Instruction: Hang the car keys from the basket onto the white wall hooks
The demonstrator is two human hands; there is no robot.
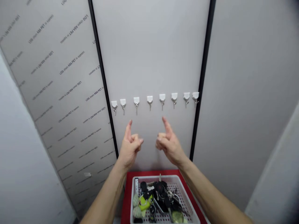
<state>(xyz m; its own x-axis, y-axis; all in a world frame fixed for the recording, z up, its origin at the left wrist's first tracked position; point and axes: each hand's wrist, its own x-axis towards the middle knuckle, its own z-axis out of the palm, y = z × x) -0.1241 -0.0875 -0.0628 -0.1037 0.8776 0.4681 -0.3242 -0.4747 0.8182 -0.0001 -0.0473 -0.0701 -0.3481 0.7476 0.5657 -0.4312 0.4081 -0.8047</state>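
My left hand (130, 146) and my right hand (168, 141) are raised in front of a grey wall panel (151, 46). Each has its index finger pointing up and the other fingers curled in, holding nothing. Above them runs a row of several white adhesive hooks (149, 100), all bare. Below my hands a white perforated basket (135, 193) sits on a red surface (127, 199). A pile of keys and key fobs (156, 196) lies in the basket, mostly black, with a yellow-green tag among them.
Black vertical strips (102, 77) frame the middle panel on both sides. The left panel (58, 77) carries printed protective film. A plain grey wall (252, 93) stands on the right.
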